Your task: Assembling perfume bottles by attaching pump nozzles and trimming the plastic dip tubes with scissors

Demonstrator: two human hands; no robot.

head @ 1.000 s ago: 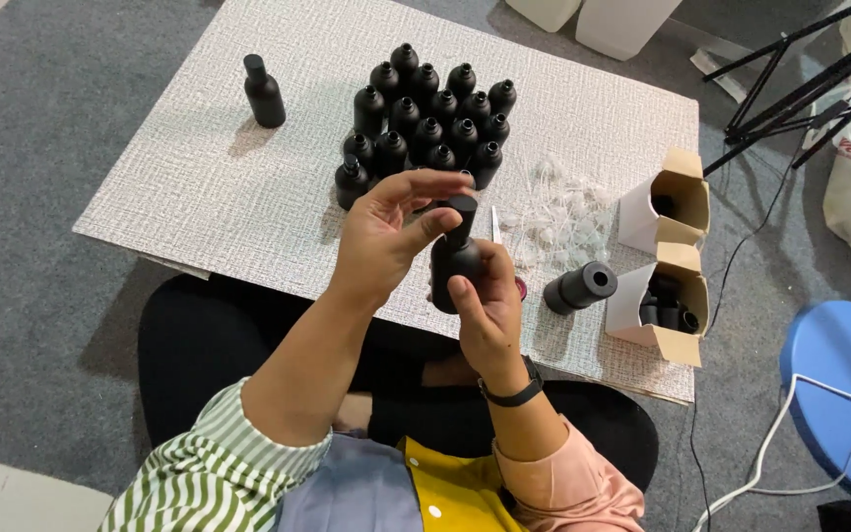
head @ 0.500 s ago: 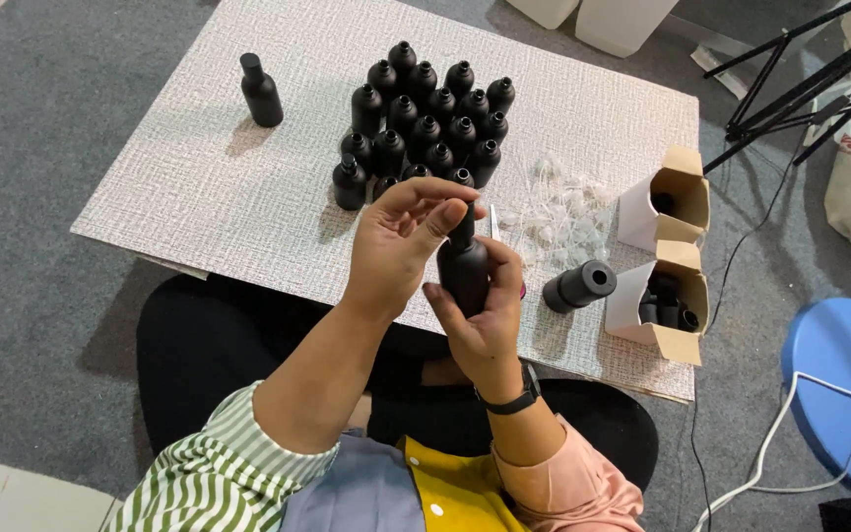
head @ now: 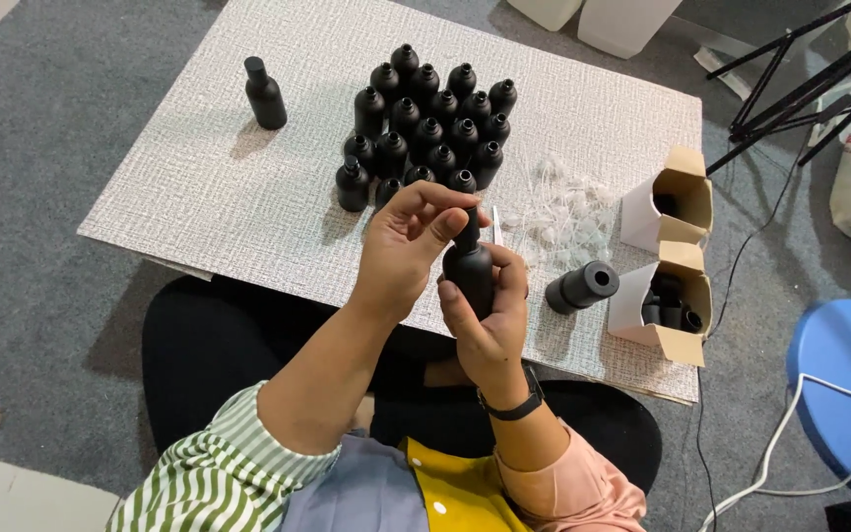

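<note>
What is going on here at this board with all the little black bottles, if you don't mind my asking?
A seated person holds one black bottle upright in the right hand, while the left hand pinches its top between the fingertips. Beyond the hands, a cluster of matching bottles stands on the textured board, with one lone bottle apart at the far left. To the right lie a heap of small clear pieces, a stack of black caps on its side, and two open cardboard boxes.
</note>
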